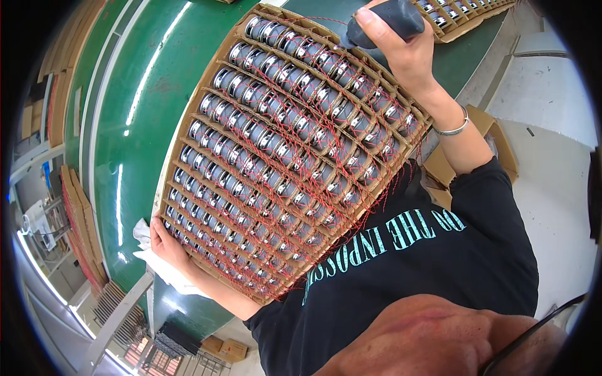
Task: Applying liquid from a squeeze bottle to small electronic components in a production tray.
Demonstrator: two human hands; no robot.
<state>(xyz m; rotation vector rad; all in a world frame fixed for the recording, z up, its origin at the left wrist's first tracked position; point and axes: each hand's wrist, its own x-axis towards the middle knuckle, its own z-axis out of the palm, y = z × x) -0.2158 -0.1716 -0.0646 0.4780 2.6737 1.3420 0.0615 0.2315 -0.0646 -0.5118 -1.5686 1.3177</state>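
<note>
A large cardboard tray point(179, 147) lies tilted before me, with cardboard dividers between its rows. Several small round dark parts with shiny metal rims point(254, 131), which look like little speakers, fill the rows. Thin red and dark twisted wires point(313, 119) trail over them. My left hand point(168, 244) is closed round the tray's lower left edge, above some white cloth or paper point(179, 279). At the far right corner my right hand point(407, 53) grips a dark squeeze bottle point(392, 22); its narrow tip points left, just over the parts.
The green tabletop point(150, 100) extends left and behind the tray. Another tray of similar parts point(461, 15) sits at the far right. An open cardboard box point(486, 135) stands by my right arm. Metal frames point(116, 323) and flat cardboard point(81, 229) are at the left.
</note>
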